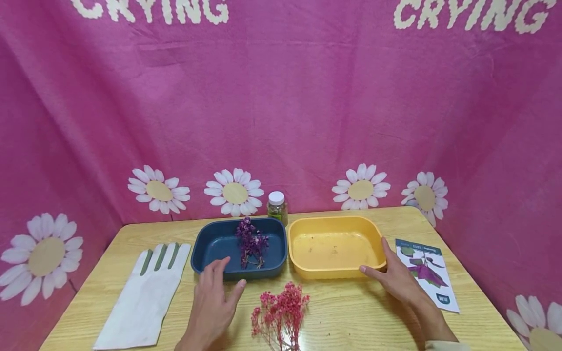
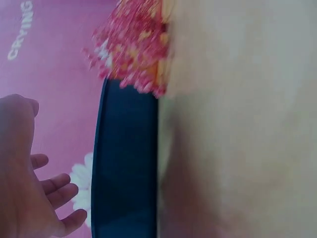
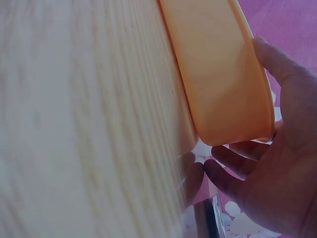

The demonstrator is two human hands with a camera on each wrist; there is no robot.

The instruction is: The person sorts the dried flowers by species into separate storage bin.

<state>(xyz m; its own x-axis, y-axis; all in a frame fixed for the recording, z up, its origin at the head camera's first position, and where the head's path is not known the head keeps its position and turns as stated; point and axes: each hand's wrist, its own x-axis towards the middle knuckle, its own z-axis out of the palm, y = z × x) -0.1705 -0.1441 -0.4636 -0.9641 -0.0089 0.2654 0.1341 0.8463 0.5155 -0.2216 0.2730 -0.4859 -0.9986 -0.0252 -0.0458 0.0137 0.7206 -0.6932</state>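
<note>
A yellow plastic basin (image 1: pixel 335 268) stands at the back right of the table. My right hand (image 1: pixel 401 282) grips its near right corner, thumb at the near rim and fingers along the right side. In the right wrist view, this hand (image 3: pixel 292 144) spans the basin's (image 3: pixel 223 74) end. My left hand (image 1: pixel 212 297) is held with fingers spread at the near rim of a dark blue basin (image 1: pixel 206 253), holding nothing. Dried purple flowers (image 1: pixel 251 243) lie in the blue basin. A bunch of dried pink flowers (image 1: pixel 283 309) lies on the table between my hands.
A white glove (image 1: pixel 138 302) with green-striped fingers lies at the left of the table (image 1: pixel 342 321). Behind the basins stands a jar (image 1: pixel 277 209) with a white lid. To the right is a printed packet (image 1: pixel 428 275) with a plant picture. A pink curtain (image 1: pixel 281 112) hangs around the table.
</note>
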